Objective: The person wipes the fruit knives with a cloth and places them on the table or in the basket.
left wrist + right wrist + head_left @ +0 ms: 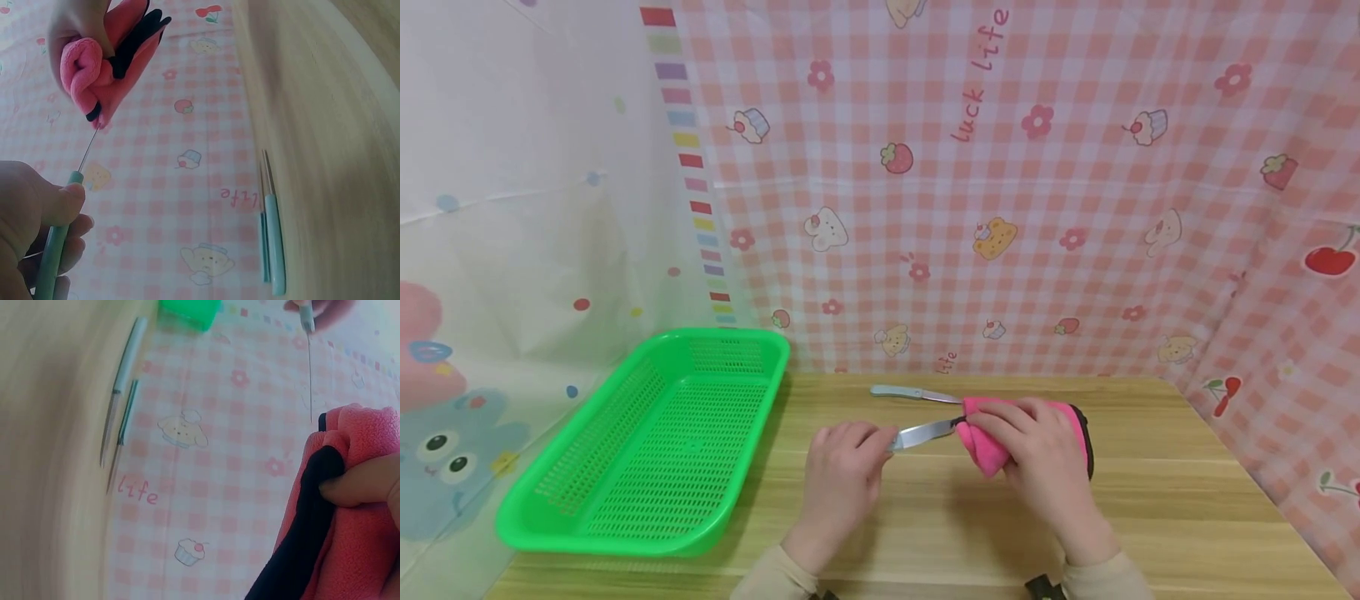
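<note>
My left hand [842,471] grips the light green handle [57,250] of a small knife, thumb along its side. The knife's blade [925,433] points right, its tip right at the folded edge of a pink cloth [987,450]. My right hand [1048,462] holds this fuzzy, black-trimmed cloth bunched, its thumb pressing the black edging [312,494]. Behind the hands a knife [898,391] with a pale green handle lies on the table, its tip near the cloth. Beside it, in the right wrist view, shows a second slim green-handled tool [130,412].
A green perforated plastic basket [730,467] stands on the wooden table [1165,517] at the left. A pink checked sheet [865,217] hangs right behind the table's back edge and along the right side. A pale sheet [535,233] hangs at the left.
</note>
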`<state>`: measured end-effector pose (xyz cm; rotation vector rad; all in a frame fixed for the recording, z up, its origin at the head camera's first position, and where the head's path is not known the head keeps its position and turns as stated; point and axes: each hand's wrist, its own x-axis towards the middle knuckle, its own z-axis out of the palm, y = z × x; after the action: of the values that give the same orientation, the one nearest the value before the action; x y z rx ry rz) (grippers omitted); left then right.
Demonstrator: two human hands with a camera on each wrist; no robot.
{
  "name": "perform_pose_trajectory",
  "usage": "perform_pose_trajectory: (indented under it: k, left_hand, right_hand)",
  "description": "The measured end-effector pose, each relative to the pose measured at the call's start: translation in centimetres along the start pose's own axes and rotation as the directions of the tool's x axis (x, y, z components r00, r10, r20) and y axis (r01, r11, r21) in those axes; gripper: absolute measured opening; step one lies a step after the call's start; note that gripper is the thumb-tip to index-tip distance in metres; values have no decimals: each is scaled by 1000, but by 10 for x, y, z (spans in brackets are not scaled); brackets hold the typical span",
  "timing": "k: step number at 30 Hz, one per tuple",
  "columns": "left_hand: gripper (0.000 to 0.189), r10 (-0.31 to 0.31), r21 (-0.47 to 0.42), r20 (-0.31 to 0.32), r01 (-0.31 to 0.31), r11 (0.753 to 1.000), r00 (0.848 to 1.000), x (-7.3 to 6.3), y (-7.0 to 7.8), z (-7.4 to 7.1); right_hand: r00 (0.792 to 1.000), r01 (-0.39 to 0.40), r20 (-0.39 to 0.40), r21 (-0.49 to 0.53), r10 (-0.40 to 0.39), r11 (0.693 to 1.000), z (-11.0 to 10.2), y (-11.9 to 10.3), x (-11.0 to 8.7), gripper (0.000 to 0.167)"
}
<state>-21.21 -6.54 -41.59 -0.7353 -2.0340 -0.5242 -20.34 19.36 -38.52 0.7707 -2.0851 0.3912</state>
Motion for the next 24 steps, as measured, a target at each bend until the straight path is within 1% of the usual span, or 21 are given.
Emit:
perform_pose_trajectory:
  k: [1,7,12,15,20,24]
  left_hand:
    - [23,-2,1,2,2,1000,1000,0,0,0]
    - [29,23,10,-34,-23,1000,999,0,-3,0]
    - [26,1,14,-2,-1,1000,1000,-1,-2,0]
    - [24,-8,17,6,8,1000,1000,-1,-2,0]
    - [24,-7,11,6,7,1000,1000,0,-2,0]
    - [26,-1,10,11,1,1000,1000,0,-1,1]
  right_hand:
    - [1000,-8,1,3,8,1000,-1,1,0,49]
    - [999,-34,4,-3,34,999,-8,8,-1,49]
    - [999,-36,-3,-6,36,999,-13,10,0,50]
    - [999,-6,-39,10,7,1000,-13,6,3,51]
    - [995,66,-83,38,-63,997,-9,-7,8,52]
    - [986,126,-114,61,-119,990,-3,-17,10,48]
